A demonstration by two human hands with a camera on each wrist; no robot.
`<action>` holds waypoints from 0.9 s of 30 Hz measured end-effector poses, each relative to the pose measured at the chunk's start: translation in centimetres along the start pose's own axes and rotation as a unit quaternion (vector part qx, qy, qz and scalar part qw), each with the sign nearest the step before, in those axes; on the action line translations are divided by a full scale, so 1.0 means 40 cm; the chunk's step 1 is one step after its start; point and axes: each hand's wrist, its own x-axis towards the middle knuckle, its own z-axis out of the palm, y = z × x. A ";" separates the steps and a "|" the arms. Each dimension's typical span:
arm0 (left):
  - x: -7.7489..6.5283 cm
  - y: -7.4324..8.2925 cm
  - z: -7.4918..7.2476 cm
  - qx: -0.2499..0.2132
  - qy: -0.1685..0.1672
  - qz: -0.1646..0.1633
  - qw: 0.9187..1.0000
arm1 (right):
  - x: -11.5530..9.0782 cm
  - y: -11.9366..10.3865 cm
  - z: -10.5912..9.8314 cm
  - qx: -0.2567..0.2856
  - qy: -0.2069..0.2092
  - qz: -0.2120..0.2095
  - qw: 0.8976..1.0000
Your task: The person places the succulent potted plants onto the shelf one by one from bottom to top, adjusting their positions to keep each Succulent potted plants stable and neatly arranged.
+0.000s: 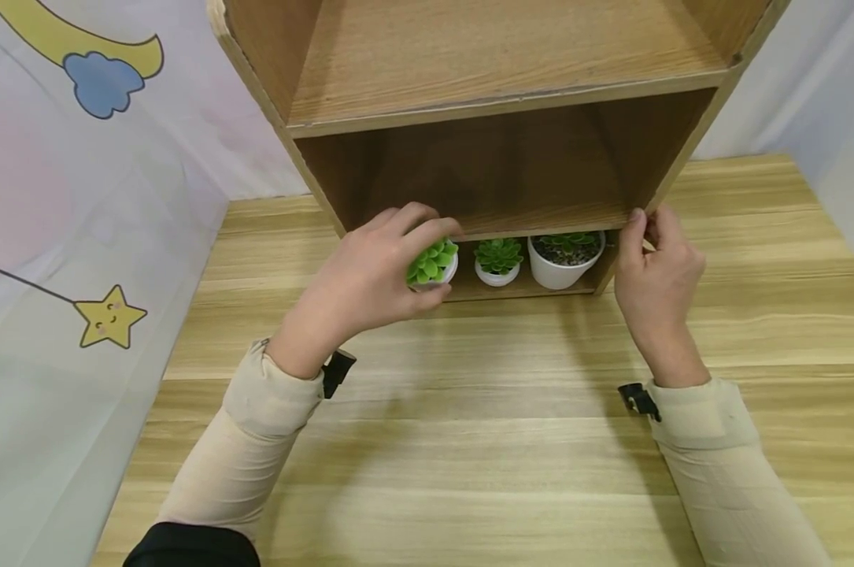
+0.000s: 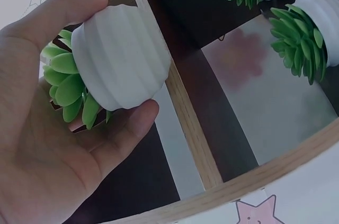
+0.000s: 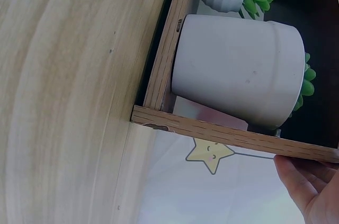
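My left hand point(image 1: 370, 272) grips a small potted succulent point(image 1: 432, 264) at the left front of the wooden shelf point(image 1: 512, 102). In the left wrist view, thumb and fingers curl round its ribbed white pot point(image 2: 124, 57), the green leaves turned toward the palm. In the shelf's bottom compartment stand a small potted succulent point(image 1: 498, 258) and a larger smooth white pot point(image 1: 564, 273) with dark soil and green leaves. My right hand point(image 1: 656, 264) holds the right side panel point(image 3: 233, 136) near its front edge, thumb at the front. Some of its fingers are hidden.
Beneath the shelf lies a wood-grain table point(image 1: 483, 425). A printed curtain point(image 1: 79, 220) with a moon, cloud and star hangs along the left. The middle board point(image 1: 519, 224) overhangs the bottom compartment. Another succulent point(image 2: 299, 44) shows in the left wrist view.
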 end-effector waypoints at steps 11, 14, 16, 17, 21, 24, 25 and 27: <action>0.004 -0.009 -0.006 -0.001 0.020 -0.003 1.000 | -0.001 -0.009 0.001 0.010 0.007 0.035 0.999; 0.006 -0.012 -0.010 0.003 0.016 -0.011 1.000 | -0.001 -0.008 0.002 0.009 0.009 0.035 0.999; 0.007 -0.014 -0.013 0.005 0.013 -0.016 1.000 | -0.001 -0.007 0.002 0.008 0.010 0.034 0.999; 0.007 -0.014 -0.014 0.006 0.013 -0.018 1.000 | -0.001 -0.007 0.002 0.008 0.010 0.034 0.999; 0.010 -0.016 -0.020 0.009 0.016 -0.019 1.000 | -0.002 -0.007 0.001 0.007 0.009 0.033 0.999; 0.013 -0.016 -0.024 0.012 0.017 -0.020 1.000 | -0.002 -0.007 0.002 0.008 0.008 0.036 0.999; 0.014 -0.016 -0.026 0.012 0.017 -0.022 1.000 | -0.002 -0.007 0.002 0.009 0.008 0.035 0.999; 0.014 -0.017 -0.028 0.016 0.016 -0.027 0.999 | -0.002 -0.007 0.002 0.009 0.007 0.032 0.999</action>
